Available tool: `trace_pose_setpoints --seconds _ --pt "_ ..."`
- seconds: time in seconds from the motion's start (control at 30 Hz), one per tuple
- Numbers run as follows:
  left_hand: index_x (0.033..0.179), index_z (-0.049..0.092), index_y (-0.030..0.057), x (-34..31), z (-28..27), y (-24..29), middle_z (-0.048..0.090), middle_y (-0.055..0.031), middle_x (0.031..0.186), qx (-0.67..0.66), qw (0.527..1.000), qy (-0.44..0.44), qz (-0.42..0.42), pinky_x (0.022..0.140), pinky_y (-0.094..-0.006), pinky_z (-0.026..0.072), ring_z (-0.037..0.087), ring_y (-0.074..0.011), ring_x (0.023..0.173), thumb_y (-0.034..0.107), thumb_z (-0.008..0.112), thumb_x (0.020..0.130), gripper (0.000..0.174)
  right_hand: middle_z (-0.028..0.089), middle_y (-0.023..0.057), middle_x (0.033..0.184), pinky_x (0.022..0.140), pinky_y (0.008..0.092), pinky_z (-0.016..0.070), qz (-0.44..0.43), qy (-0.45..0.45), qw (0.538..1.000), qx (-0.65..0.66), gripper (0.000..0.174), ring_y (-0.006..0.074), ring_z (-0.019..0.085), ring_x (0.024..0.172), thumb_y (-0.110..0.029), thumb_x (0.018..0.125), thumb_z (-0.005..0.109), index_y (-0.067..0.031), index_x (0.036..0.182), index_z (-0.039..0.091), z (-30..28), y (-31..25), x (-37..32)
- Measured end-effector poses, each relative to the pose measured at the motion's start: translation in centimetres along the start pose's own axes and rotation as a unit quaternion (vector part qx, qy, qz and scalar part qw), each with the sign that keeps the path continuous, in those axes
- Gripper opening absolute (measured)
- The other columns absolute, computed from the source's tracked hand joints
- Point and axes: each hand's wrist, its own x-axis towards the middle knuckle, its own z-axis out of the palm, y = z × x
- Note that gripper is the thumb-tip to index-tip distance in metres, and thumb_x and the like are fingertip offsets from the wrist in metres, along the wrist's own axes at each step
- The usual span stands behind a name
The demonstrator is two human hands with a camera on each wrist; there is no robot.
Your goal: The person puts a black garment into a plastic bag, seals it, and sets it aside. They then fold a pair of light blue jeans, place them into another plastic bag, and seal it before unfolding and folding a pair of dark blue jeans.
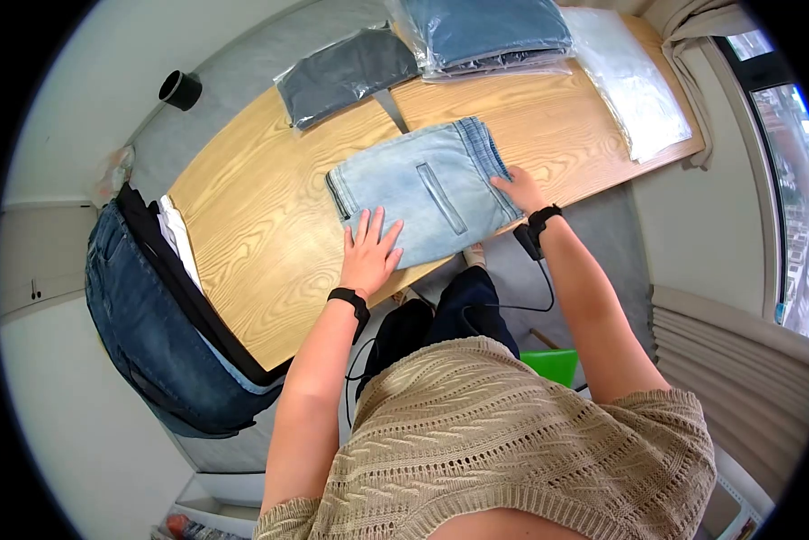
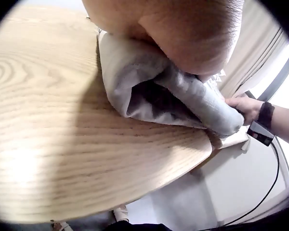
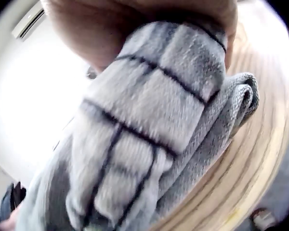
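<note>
Folded light-blue denim pants [image 1: 395, 184] lie near the front edge of the wooden table, their elastic waistband [image 1: 483, 148] toward the right. My left hand [image 1: 368, 255] rests on the near left part of the fabric with fingers straight and spread. At the waistband end, my right hand [image 1: 519, 191] grips the denim, thumb on top and the other fingers hidden beneath. The right wrist view shows the ribbed, dark-stitched waistband [image 3: 144, 106] running into that hand. Folded layers [image 2: 159, 96] show from the side below my left hand in the left wrist view.
Bagged dark pants [image 1: 350, 76] and a bagged blue stack [image 1: 490, 36] lie at the table's far side, with clear plastic bags [image 1: 629, 85] to their right. Dark jeans [image 1: 152, 315] drape beside the left edge. A black bin [image 1: 181, 90] stands beyond; a cable [image 1: 530, 308] hangs near my right wrist.
</note>
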Motion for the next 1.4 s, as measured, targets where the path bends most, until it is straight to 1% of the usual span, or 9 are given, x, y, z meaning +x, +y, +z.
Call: trace_pose_setpoints --seconds 0.07,0.13,0.2,0.47,0.67,0.77,1.1,1.3,1.4 --pt "0.135 0.042 0.0244 0.0 0.0 0.0 0.025 -0.0125 0.148 -0.001 1.000 -0.002 0.002 0.104 -0.0597 0.0206 0.020 -0.0346 0.136 0.035 0.052 0.088 0.049 0.062 0.0166 0.108 0.084 0.0389 0.0462 -0.019 0.199 0.941 -0.273 0.054 0.0291 0.060 0.095 -0.029 0.079 0.069 -0.0015 0.122 0.051 1.3 -1.7 -1.7" --pt "0.135 0.042 0.0238 0.0 -0.1 0.0 0.024 -0.0134 0.148 -0.003 1.000 -0.004 0.004 0.104 -0.0598 0.0204 0.020 -0.0361 0.136 0.034 0.052 0.088 0.049 0.051 0.0173 0.127 0.094 0.0456 0.0399 -0.012 0.222 0.914 -0.339 0.059 0.0322 0.049 0.115 -0.034 0.079 0.067 -0.0139 0.130 0.047 2.6 -3.9 -4.1" --pt "0.135 0.042 0.0243 0.1 -0.2 0.1 0.024 -0.0134 0.148 -0.004 1.000 -0.015 0.000 0.103 -0.0608 0.0204 0.019 -0.0359 0.136 0.035 0.052 0.089 0.049 0.038 0.0141 0.140 0.100 0.0491 0.0340 -0.256 0.212 0.779 -0.533 0.053 0.0292 0.037 0.129 -0.040 0.082 0.061 -0.0237 0.131 0.046 3.6 -4.6 -5.7" --pt "0.134 0.042 0.0301 0.3 -0.4 0.5 0.021 -0.0085 0.150 -0.018 0.999 -0.030 -0.014 0.099 -0.0664 0.0234 0.014 -0.0320 0.139 0.035 0.056 0.086 0.050 0.025 0.0100 0.148 0.102 0.0517 0.0314 -0.161 0.092 0.876 -0.445 0.054 0.0318 0.025 0.136 -0.050 0.086 0.051 -0.0370 0.137 0.037 4.2 -1.5 -4.8" --pt "0.134 0.042 0.0320 0.6 -0.4 0.3 0.019 -0.0073 0.151 -0.064 0.997 -0.041 -0.031 0.099 -0.0599 0.0303 0.014 -0.0312 0.139 0.036 0.059 0.084 0.053 0.031 0.0270 0.139 0.099 0.0421 0.0392 -0.122 0.129 0.947 -0.269 0.087 0.0392 0.036 0.126 -0.039 0.071 0.075 -0.0074 0.138 0.031 1.2 -0.4 -4.7" --pt "0.134 0.043 0.0325 0.6 0.0 0.2 0.018 -0.0067 0.151 -0.050 0.997 -0.047 -0.044 0.100 -0.0572 0.0314 0.013 -0.0308 0.140 0.039 0.060 0.082 0.054 0.053 0.0314 0.114 0.093 0.0410 0.0434 0.048 0.051 0.973 -0.220 0.088 0.0403 0.052 0.109 -0.049 0.064 0.076 0.0115 0.119 0.043 -0.1 0.5 -3.5" --pt "0.139 0.034 0.0326 1.2 -2.4 2.2 0.012 -0.0076 0.152 -0.024 0.988 -0.125 -0.091 0.100 -0.0550 0.0341 0.007 -0.0332 0.140 0.039 0.083 0.056 0.097 0.058 0.0285 0.110 0.090 0.0392 0.0449 0.060 -0.064 0.969 -0.229 0.080 0.0366 0.055 0.107 -0.046 0.066 0.076 0.0111 0.114 0.048 -1.3 1.4 0.1" --pt "0.135 0.040 0.0309 0.6 -0.5 2.3 0.017 -0.0067 0.151 -0.018 0.996 -0.028 -0.084 0.097 -0.0538 0.0377 0.017 -0.0359 0.137 0.022 0.082 0.057 0.090 0.062 0.0234 0.103 0.081 0.0375 0.0465 -0.113 -0.071 0.976 -0.171 0.046 0.0330 0.060 0.094 -0.033 0.084 0.062 0.0021 0.114 0.054 -2.9 -1.0 -2.0" --pt "0.133 0.043 0.0294 0.9 -0.3 2.8 0.019 -0.0074 0.150 0.020 0.995 -0.020 -0.095 0.096 -0.0528 0.0393 0.021 -0.0377 0.135 0.014 0.079 0.056 0.087 0.063 0.0205 0.100 0.079 0.0366 0.0468 -0.044 -0.046 0.975 -0.215 0.038 0.0305 0.061 0.092 -0.028 0.088 0.057 -0.0026 0.116 0.054 -5.5 1.3 1.4"
